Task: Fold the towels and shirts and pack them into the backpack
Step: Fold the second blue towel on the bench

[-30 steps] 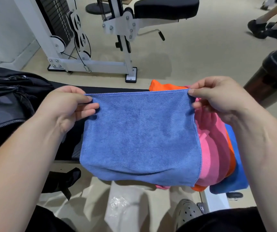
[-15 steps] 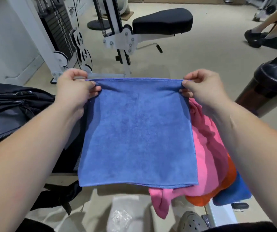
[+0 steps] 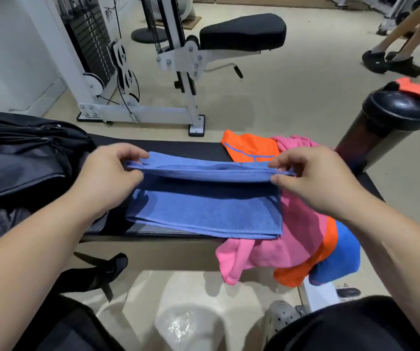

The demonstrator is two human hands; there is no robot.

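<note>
Softly folded blue towel (image 3: 204, 214) — terry, rectangular, both hands pinching corners

The backpack (image 3: 21, 160) lies left on the bench (image 3: 178, 148), the towel (image 3: 204, 214) mid-bench, the heap of clothes (image 3: 302, 224) against its right side, the shaker bottle (image 3: 386, 127) farther right.

Our blue microfibre towel (image 3: 204, 214) lies half flat on the bench (image 3: 178, 148), far edge raised; crumpled pink, orange and blue clothes (image 3: 302, 239) touch its right side, black fabric backpack (image 3: 21, 163) at left.
</note>
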